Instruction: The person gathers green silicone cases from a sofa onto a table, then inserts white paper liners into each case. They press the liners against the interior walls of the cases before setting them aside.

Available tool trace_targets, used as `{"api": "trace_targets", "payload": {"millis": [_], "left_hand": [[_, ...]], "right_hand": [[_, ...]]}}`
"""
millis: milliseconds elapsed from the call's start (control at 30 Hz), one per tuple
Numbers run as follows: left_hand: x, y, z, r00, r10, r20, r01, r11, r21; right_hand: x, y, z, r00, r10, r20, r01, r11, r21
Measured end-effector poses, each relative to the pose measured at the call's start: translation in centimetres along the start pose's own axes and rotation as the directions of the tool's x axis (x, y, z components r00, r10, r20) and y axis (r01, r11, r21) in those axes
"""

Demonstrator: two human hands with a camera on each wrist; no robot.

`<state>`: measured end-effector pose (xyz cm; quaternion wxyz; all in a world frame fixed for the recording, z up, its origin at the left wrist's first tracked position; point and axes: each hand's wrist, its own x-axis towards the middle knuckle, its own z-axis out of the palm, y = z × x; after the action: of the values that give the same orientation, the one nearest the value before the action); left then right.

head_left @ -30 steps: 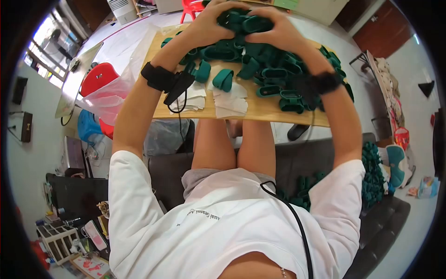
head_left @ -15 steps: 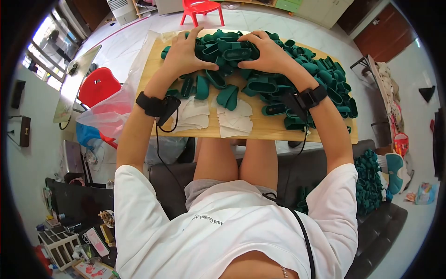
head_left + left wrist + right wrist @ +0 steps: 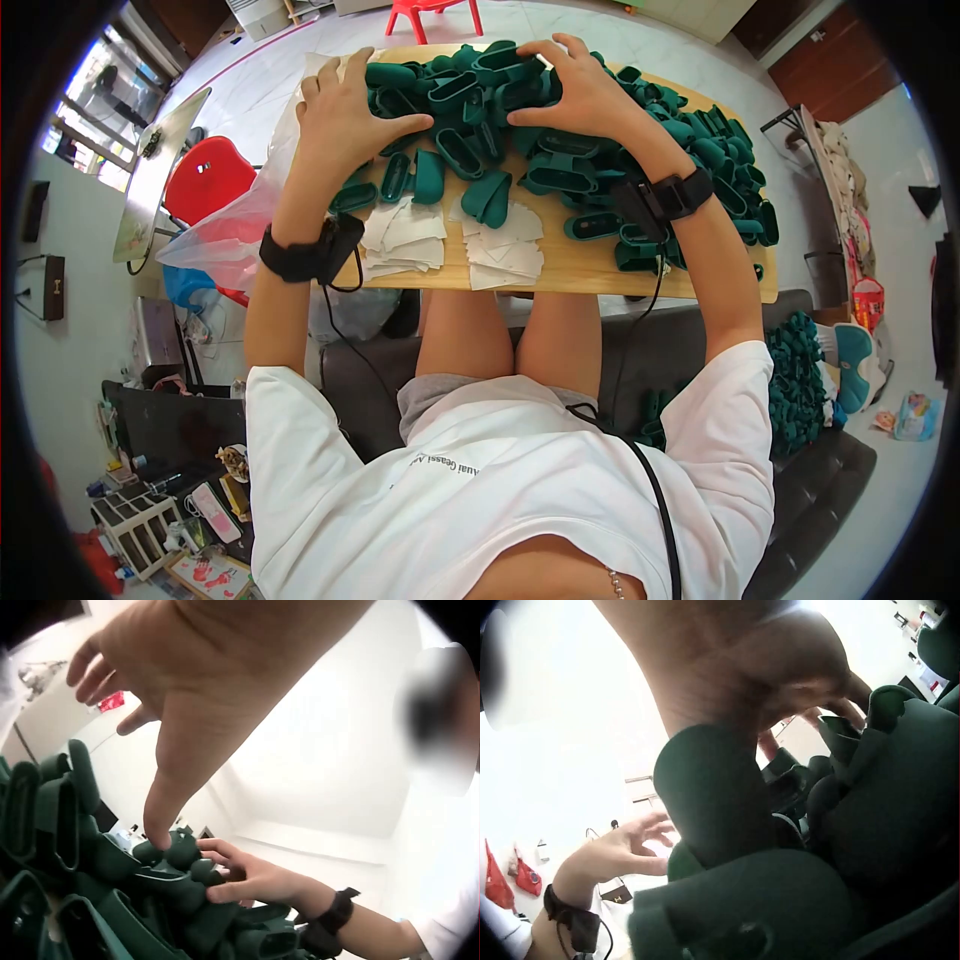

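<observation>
A large heap of dark green slipper-like foam pieces (image 3: 455, 92), each with a rounded loop or strap, covers the far part of the wooden table (image 3: 400, 281). My left hand (image 3: 340, 122) is at the heap's left edge with fingers spread; in the left wrist view, the left hand (image 3: 202, 682) hovers above the pieces, thumb tip right at one. Over the middle of the heap, my right hand (image 3: 585, 98) has its thumb and fingers spread wide around some pieces. In the right wrist view, green loops partly hide the right hand (image 3: 780, 682).
Two stacks of white paper slips (image 3: 405, 240) lie near the table's front edge, with a few green pieces behind them. Clear plastic sheeting (image 3: 230, 230) hangs at the left beside a red chair (image 3: 210, 178). More green pieces (image 3: 797, 385) are piled on the dark sofa (image 3: 830, 490).
Both hands first held a clump of green pieces up at the far side, then lowered it onto the heap. Since then the left hand has moved left, away from the pieces.
</observation>
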<state>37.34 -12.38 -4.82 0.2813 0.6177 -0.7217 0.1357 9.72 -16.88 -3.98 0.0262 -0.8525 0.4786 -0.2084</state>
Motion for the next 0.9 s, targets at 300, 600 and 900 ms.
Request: {"api": "trace_targets", "payload": {"millis": [300,600,900], "left_hand": [[-4.3,5.3,-1.4,0.893,0.385,0.232,-0.266,0.868,-0.419],[-5.5,6.1,0.9,0.875,0.408,0.262,-0.279,0.865,-0.417],[-1.4,4.3,-5.1,0.947,0.298,0.119,-0.171,0.782,-0.599]], "right_hand": [[1.6,3.4,-0.2,0.952,0.174,0.253,-0.166,0.985,-0.053],[1.5,2.0,-2.1,0.935,0.107,0.338,-0.155,0.981,0.119],[9.1,7.6,-5.9,0.96,0.035,0.279,-0.003,0.994,-0.114]]}}
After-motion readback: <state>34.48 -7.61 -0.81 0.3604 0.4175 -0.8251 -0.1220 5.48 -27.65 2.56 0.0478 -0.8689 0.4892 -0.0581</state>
